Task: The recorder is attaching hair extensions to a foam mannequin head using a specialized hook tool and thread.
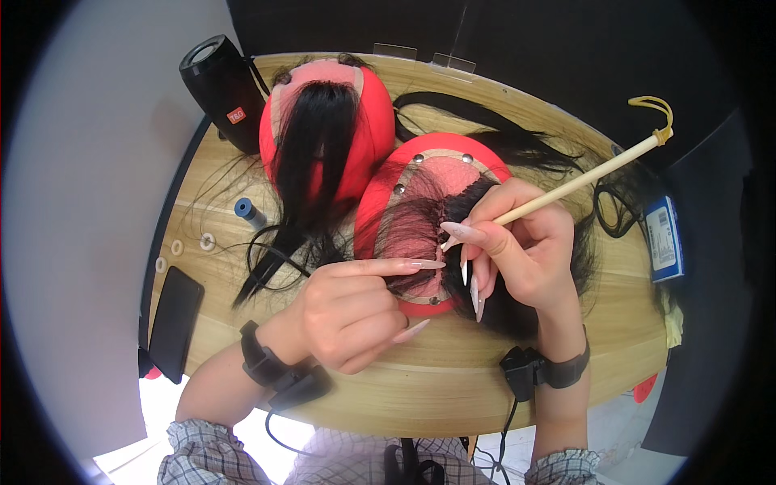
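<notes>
My right hand (533,250) is closed on a thin wooden stick (586,178) with a yellow loop at its upper end. The stick slants down to the left, and its lower tip is at the seam of a wig cap (457,167) on a red dome-shaped block (364,214). Black hair (416,214) lies across the pink netting, and more hangs to the right under my right hand. My left hand (347,311) rests at the near left of the cap. Its index finger stretches onto the netting beside the seam, while other fingers curl; I see nothing held in it.
A second red block (380,121) bearing black hair stands behind to the left, beside a black cylindrical speaker (222,93). At left are a blue spool (249,212), small white rings (208,242) and a dark phone (175,323). A blue-and-white box (664,241) lies at right.
</notes>
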`<control>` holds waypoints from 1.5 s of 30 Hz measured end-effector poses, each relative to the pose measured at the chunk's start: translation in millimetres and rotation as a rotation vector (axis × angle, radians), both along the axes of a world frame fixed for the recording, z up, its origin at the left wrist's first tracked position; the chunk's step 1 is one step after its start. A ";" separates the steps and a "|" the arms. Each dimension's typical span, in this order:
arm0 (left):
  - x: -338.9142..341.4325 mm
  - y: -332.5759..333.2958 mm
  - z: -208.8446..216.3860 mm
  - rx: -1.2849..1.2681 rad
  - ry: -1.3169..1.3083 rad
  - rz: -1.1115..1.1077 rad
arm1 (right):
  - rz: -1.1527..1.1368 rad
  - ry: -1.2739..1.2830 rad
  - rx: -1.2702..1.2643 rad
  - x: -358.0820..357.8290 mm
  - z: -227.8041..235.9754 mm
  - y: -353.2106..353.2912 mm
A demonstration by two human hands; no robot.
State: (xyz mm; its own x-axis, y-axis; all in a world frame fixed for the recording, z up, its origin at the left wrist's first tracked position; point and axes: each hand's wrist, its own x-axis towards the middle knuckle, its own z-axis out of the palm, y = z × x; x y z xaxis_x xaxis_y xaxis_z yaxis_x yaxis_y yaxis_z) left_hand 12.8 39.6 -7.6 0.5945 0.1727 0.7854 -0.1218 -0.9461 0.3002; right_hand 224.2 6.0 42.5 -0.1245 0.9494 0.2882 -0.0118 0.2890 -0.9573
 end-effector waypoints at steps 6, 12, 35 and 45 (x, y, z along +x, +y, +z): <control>1.2 -0.2 1.2 0.011 -0.013 0.020 | 0.004 -0.010 -0.004 0.2 1.2 -0.2; 1.3 -0.1 1.1 0.012 -0.014 0.015 | 0.006 -0.016 0.042 0.3 -2.0 0.0; -2.6 0.4 0.2 0.000 0.021 -0.013 | 0.005 0.006 0.030 -0.9 -0.8 0.6; -1.9 0.7 0.3 0.001 0.028 -0.011 | -0.008 -0.033 0.026 -2.5 1.4 1.5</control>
State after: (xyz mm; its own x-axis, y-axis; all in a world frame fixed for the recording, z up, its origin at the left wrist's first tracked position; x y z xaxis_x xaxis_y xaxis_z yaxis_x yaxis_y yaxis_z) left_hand 10.9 40.2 -7.3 0.6182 0.1657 0.7684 -0.1234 -0.9450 0.3030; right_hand 221.7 7.5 43.9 -0.1272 0.9425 0.3090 0.0218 0.3141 -0.9491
